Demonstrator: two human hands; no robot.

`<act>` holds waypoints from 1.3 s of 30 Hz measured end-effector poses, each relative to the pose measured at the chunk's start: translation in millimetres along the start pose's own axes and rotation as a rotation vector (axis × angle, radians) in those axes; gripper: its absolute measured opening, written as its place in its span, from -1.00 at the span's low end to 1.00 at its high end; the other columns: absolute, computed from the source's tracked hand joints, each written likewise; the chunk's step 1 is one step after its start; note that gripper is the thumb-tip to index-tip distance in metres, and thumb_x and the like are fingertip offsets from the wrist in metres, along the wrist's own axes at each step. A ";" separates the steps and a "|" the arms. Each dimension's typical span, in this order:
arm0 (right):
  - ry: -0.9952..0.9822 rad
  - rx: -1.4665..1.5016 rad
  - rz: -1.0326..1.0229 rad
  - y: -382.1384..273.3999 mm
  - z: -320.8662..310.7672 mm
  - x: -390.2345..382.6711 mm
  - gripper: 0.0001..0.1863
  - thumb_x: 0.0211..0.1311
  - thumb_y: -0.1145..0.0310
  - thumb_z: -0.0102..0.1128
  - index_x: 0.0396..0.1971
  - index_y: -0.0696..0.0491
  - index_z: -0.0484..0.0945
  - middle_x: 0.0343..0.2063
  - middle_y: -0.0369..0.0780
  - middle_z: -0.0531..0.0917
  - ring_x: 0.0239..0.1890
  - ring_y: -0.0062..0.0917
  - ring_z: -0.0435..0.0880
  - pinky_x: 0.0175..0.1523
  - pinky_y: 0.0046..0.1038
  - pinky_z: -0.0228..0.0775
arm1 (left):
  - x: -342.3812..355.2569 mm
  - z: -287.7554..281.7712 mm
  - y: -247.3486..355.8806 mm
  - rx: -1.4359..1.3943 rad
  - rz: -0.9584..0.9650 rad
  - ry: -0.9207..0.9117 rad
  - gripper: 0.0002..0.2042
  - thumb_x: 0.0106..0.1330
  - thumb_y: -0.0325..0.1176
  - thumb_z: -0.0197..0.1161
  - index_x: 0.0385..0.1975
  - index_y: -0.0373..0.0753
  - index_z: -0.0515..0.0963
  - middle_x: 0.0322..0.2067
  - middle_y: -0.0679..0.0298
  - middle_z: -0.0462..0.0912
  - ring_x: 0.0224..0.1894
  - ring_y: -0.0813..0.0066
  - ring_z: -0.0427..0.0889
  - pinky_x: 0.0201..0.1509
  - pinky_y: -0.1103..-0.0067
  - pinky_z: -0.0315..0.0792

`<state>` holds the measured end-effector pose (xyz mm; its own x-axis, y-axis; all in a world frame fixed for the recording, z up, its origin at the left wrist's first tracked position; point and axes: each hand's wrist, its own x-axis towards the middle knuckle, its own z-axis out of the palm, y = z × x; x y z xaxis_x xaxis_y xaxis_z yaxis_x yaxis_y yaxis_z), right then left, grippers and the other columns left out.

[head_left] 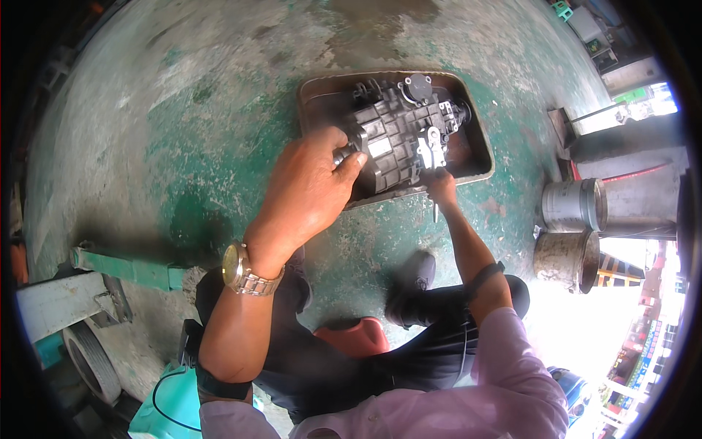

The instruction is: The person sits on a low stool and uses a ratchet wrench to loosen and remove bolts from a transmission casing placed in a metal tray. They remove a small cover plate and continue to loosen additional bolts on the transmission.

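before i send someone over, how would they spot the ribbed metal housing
On the worn green-and-grey floor sits a brown rectangular tray with rounded corners. The ribbed metal housing lies inside it, the left hand at its left end. Its grid of raised ribs and pale patch set it apart from the smooth-sided tray.

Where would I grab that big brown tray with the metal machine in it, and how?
Probably hold the brown tray by its raised walls at the two short ends, coming from outside, left and right. It's longer sideways, so holding both ends should help balance it. The bulky metal machine fills most of the middle.
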<state>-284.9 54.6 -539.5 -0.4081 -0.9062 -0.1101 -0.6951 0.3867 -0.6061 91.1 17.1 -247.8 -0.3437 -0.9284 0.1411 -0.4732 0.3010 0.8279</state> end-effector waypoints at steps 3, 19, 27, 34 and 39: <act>-0.031 -0.517 -0.446 18.0 -11.3 10.2 -0.75 0.30 0.23 0.15 -0.35 0.08 0.70 -0.30 -0.08 0.72 -0.25 -0.18 0.73 -0.13 -0.20 0.54 | -1.1 0.2 0.0 0.001 0.006 0.009 -0.73 0.29 -0.33 0.37 -0.17 -0.40 0.57 -0.26 -0.14 0.68 -0.20 -0.20 0.65 -0.15 0.16 0.51; -0.106 -0.132 -0.139 31.3 13.1 17.1 -0.85 0.13 0.36 0.22 -0.32 0.00 0.71 -0.33 -0.12 0.72 -0.21 -0.19 0.73 -0.14 -0.22 0.57 | 0.1 3.9 -1.8 0.076 0.024 -0.020 -0.68 0.32 -0.33 0.38 -0.06 -0.43 0.58 -0.20 -0.03 0.71 -0.27 0.21 0.69 -0.14 0.40 0.58; -0.125 -0.233 -0.236 45.2 20.4 25.8 -0.84 0.27 0.31 0.14 -0.34 0.07 0.64 -0.46 -0.23 0.64 -0.43 -0.46 0.68 -0.36 -0.42 0.52 | 1.0 5.7 -0.7 0.088 0.035 -0.027 -0.67 0.32 -0.32 0.38 -0.06 -0.43 0.57 -0.21 -0.03 0.70 -0.27 0.19 0.69 -0.14 0.39 0.57; -0.158 -0.257 -0.139 48.7 25.6 24.3 -0.84 0.11 0.42 0.22 -0.28 0.00 0.64 -0.27 -0.11 0.65 -0.17 -0.16 0.67 -0.10 -0.22 0.56 | 1.1 3.2 1.1 0.085 -0.003 -0.068 -0.66 0.34 -0.28 0.36 -0.06 -0.42 0.58 -0.17 -0.05 0.71 -0.24 0.16 0.70 -0.11 0.37 0.58; 0.055 -0.487 -0.537 49.0 25.7 20.3 -0.89 0.26 0.39 0.13 -0.35 0.06 0.61 -0.46 -0.16 0.62 -0.46 -0.39 0.67 -0.30 -0.30 0.56 | 1.7 5.7 3.3 0.017 -0.002 -0.048 -0.71 0.31 -0.31 0.36 -0.15 -0.42 0.56 -0.23 -0.16 0.68 -0.15 -0.19 0.65 -0.06 0.16 0.50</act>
<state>-312.1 50.7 -591.7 0.0435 -0.9875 0.1515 -0.9873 -0.0657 -0.1450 84.4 17.8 -247.8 -0.3815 -0.9175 0.1128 -0.4872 0.3032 0.8190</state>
